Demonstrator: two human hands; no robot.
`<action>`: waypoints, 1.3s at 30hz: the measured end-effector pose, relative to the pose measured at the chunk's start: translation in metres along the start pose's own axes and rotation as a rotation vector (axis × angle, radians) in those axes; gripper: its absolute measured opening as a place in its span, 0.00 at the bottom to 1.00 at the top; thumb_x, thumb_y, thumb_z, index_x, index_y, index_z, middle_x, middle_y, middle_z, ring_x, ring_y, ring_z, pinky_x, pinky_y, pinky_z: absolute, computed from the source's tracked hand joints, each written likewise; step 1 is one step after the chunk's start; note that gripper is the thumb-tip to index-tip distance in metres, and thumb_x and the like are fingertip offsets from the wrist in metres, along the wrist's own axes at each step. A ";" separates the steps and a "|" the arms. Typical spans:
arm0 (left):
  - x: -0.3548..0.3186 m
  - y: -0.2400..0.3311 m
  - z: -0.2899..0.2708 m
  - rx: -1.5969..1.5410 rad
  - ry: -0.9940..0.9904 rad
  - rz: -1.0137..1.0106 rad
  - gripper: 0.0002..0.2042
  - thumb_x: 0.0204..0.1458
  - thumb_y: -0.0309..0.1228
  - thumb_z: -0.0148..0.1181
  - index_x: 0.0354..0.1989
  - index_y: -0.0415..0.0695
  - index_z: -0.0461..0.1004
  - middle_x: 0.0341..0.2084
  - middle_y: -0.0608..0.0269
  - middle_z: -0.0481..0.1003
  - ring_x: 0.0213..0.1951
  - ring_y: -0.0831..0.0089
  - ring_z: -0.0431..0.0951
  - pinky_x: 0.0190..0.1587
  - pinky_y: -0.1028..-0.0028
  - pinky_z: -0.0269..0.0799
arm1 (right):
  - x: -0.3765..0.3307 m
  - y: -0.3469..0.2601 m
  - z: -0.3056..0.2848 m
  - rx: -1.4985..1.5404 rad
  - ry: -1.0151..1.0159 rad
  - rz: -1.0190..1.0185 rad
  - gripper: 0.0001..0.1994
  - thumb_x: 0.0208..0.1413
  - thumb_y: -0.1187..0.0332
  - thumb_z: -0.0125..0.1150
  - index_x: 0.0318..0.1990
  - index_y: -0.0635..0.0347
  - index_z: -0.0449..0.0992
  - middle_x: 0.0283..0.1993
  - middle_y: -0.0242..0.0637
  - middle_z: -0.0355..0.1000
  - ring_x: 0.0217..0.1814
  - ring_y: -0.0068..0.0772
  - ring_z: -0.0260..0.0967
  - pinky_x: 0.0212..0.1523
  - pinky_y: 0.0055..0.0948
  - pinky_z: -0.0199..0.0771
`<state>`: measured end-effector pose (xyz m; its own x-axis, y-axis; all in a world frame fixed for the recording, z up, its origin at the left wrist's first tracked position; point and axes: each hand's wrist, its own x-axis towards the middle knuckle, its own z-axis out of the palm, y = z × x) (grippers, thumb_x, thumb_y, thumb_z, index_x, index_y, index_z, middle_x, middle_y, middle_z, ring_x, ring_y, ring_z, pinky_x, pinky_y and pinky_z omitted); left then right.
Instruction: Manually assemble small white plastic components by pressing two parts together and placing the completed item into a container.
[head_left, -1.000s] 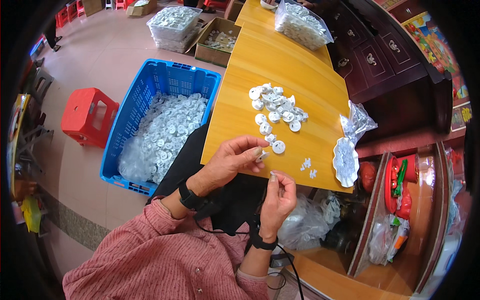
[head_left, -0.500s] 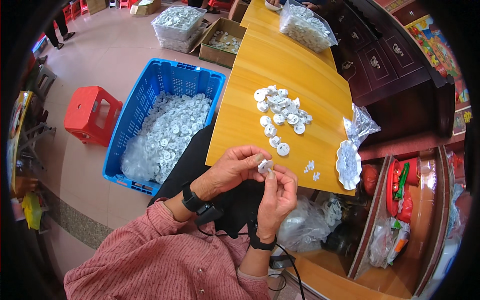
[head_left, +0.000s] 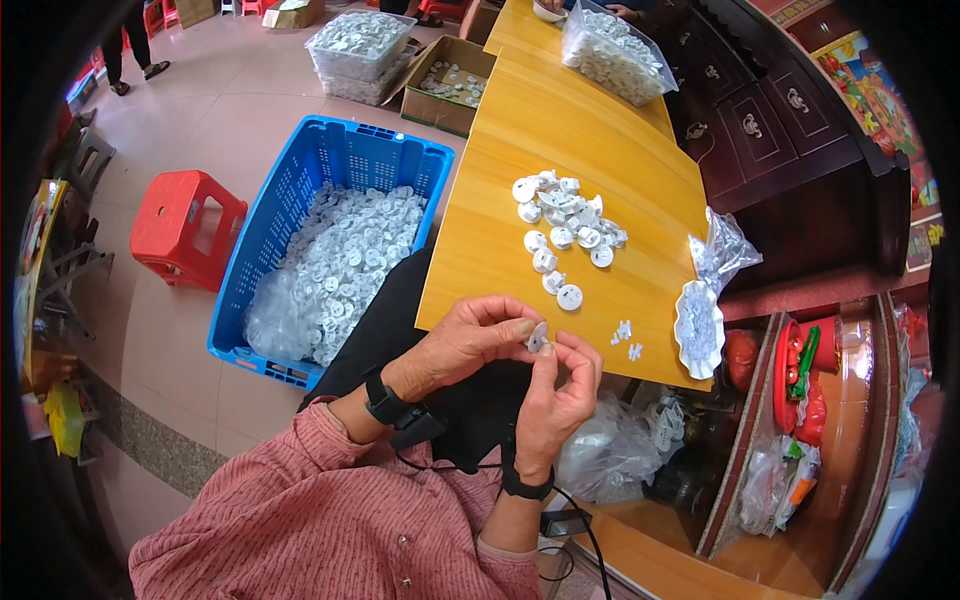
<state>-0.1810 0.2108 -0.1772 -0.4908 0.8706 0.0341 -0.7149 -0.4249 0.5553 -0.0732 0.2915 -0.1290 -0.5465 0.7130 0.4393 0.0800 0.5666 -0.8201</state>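
My left hand (head_left: 465, 340) and my right hand (head_left: 557, 393) meet at the near edge of the yellow wooden table (head_left: 640, 180), fingertips pinched together on one small white round plastic part (head_left: 537, 337). Just beyond the fingers lies a loose pile of the same white round parts (head_left: 563, 225) on the table. A few tiny white pieces (head_left: 626, 335) lie to the right of my hands. Both wrists wear black bands.
A blue crate (head_left: 290, 215) lined with a bag full of white parts stands on the floor to my left, a red stool (head_left: 185, 225) beyond it. A white dish (head_left: 697, 328) and a clear bag (head_left: 722, 250) sit at the table's right edge. Boxes and bags of parts lie further away.
My left hand came back from the table's pile with a white part and joined my right hand, which rose to meet it; both now pinch the part together.
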 end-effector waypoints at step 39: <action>-0.004 -0.002 -0.006 -0.054 -0.085 0.037 0.16 0.61 0.26 0.59 0.57 0.36 0.70 0.51 0.54 0.76 0.53 0.67 0.77 0.60 0.65 0.73 | -0.004 -0.001 0.002 0.102 -0.008 0.104 0.05 0.56 0.76 0.61 0.33 0.67 0.72 0.46 0.47 0.71 0.50 0.44 0.71 0.54 0.40 0.70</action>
<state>-0.1806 0.2069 -0.1840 -0.4753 0.8709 0.1252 -0.7241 -0.4680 0.5067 -0.0731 0.2871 -0.1303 -0.5466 0.7622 0.3469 0.0515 0.4441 -0.8945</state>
